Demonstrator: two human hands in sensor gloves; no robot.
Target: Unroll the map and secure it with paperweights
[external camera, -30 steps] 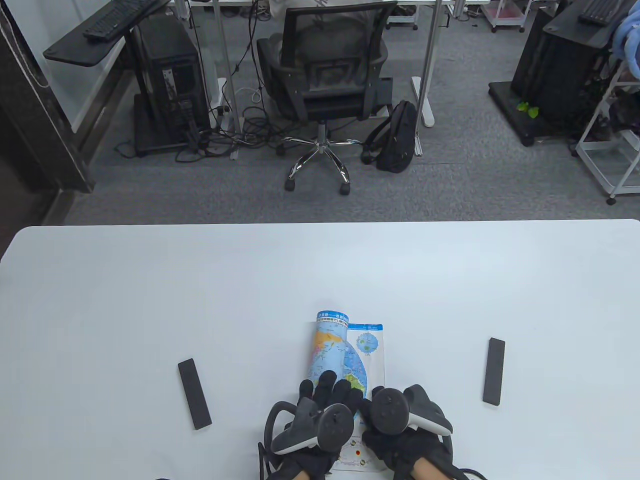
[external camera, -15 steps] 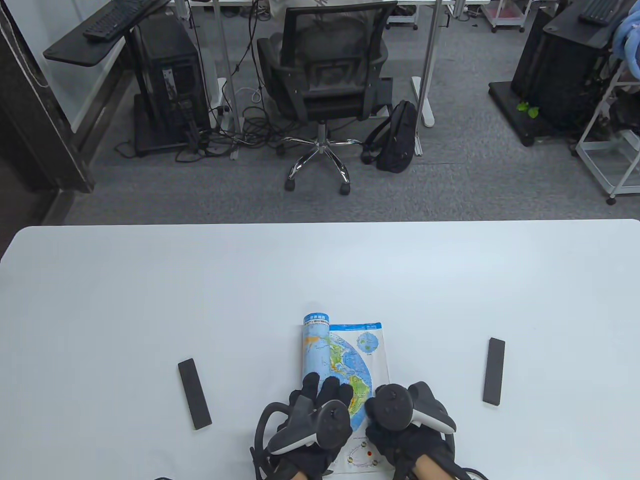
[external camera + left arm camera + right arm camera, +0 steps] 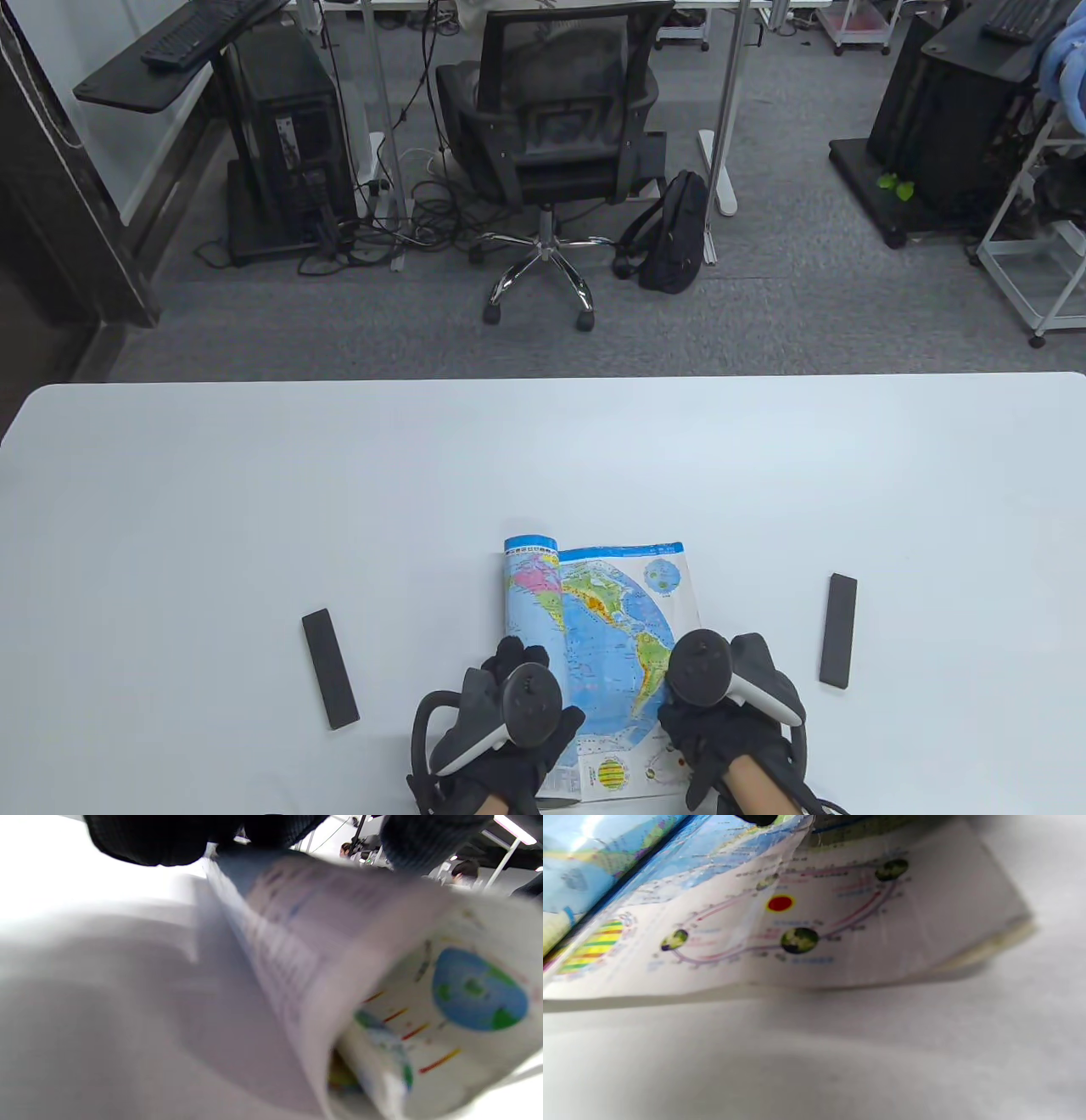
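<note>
While the world map (image 3: 607,654) lies low in the frame's centre, only partly unrolled, my left hand (image 3: 501,722) rests on its remaining roll and my right hand (image 3: 721,713) presses the flattened right edge. Both black paperweights (image 3: 329,669) (image 3: 838,630) lie untouched either side. White tabletop (image 3: 254,492) stretches leftward.
</note>
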